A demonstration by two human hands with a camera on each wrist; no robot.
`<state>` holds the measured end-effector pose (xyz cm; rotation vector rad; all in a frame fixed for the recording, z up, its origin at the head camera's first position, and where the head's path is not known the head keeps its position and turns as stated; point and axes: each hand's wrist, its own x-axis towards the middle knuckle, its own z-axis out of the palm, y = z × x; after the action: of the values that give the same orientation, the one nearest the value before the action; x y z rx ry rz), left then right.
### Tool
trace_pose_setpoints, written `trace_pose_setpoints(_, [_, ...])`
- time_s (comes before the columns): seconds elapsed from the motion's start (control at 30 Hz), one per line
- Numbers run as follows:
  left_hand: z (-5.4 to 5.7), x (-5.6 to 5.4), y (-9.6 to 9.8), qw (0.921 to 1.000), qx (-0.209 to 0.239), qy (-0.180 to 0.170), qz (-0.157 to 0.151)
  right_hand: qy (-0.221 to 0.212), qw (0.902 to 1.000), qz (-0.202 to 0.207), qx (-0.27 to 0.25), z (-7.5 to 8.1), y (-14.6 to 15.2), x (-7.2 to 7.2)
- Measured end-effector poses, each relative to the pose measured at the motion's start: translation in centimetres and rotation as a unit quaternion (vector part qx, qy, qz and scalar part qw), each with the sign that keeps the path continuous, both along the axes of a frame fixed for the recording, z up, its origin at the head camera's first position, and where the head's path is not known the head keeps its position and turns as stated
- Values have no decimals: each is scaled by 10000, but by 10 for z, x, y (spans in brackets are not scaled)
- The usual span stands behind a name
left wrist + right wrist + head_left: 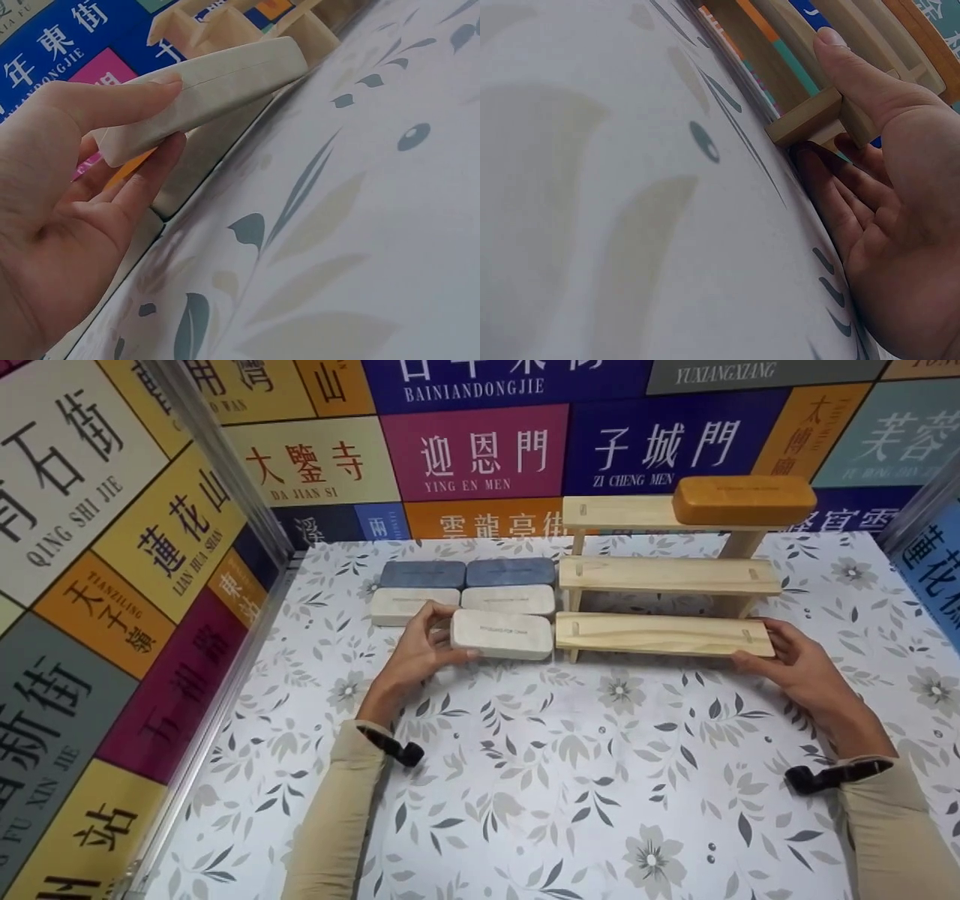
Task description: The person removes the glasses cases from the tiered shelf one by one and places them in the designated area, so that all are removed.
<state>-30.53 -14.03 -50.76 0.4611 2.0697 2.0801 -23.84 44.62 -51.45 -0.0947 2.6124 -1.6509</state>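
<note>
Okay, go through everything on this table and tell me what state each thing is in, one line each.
Left hand: grips the front cream case.
Front cream case: closed, left end raised off the table.
Two cream cases behind: closed, lying flat.
Two blue cases: closed, flat, back row.
Orange case: closed, on the top shelf.
Wooden stepped rack: upright, lower two shelves bare.
Right hand: holds the bottom shelf's right end, thumb on top.
</note>
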Motion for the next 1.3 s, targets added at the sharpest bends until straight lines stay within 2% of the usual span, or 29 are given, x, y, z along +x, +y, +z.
trace_pose_setpoints(0.17, [-3, 0, -1, 9997, 93, -208, -96, -13, 10000, 0, 3, -1, 0, 0])
trace_pose_setpoints(0.27, [-4, 0, -5, 9996, -276, -60, -6, -12, 10000, 4, -9, -2, 0, -1])
trace_pose_setpoints(0.37, [-4, -1, -10, 9962, -839, 205, 62, -45, 10000, 9, -31, -2, 0, -1])
trace_pose_setpoints(0.47, [-6, -3, -14, 9889, -1385, 531, 91, -112, 9999, -8, -42, -2, 1, -1])
trace_pose_setpoints(0.57, [-6, -4, -14, 9775, -1916, 861, 191, -111, 9999, -23, -68, -2, 1, 0])
trace_pose_setpoints(0.73, [-5, -3, -9, 9627, -2450, 1101, 334, 61, 10000, 40, -51, -2, -1, 1])
trace_pose_setpoints(1.0, [-4, -3, -1, 9540, -2710, 1208, 429, 66, 9997, 64, -220, -1, 0, 0])
trace_pose_setpoints(1.3, [-2, -3, 1, 9512, -2720, 1348, 555, 71, 9997, 48, -219, -2, 1, -1])
